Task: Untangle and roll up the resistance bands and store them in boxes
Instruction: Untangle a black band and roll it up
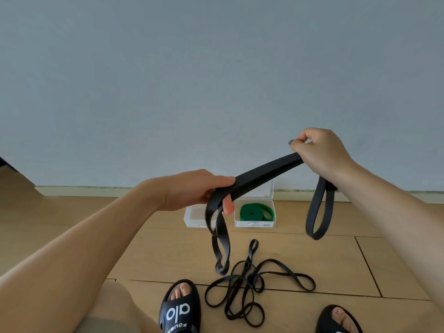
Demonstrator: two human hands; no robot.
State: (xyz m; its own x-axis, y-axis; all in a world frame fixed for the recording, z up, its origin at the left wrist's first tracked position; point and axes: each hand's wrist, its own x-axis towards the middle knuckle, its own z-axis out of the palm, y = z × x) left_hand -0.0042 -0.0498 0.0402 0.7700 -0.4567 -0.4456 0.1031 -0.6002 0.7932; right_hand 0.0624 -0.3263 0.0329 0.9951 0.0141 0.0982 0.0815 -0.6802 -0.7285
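A wide black resistance band (pixel 264 173) stretches in the air between my two hands. My left hand (pixel 192 189) grips its lower end, and loops of it hang down below my fingers. My right hand (pixel 319 150) grips the upper end, with another loop dangling under my wrist. On the wooden floor lies a tangle of thinner black bands (pixel 252 282). Against the wall stand two clear plastic boxes: the right box (pixel 274 222) holds a rolled green band (pixel 255 211), and the left box (pixel 192 218) is partly hidden behind my left hand.
A grey wall rises just behind the boxes above a pale skirting board (pixel 96 189). My feet in black slides (pixel 180 308) stand at the bottom edge, either side of the tangle. A dark object (pixel 7 164) shows at the far left.
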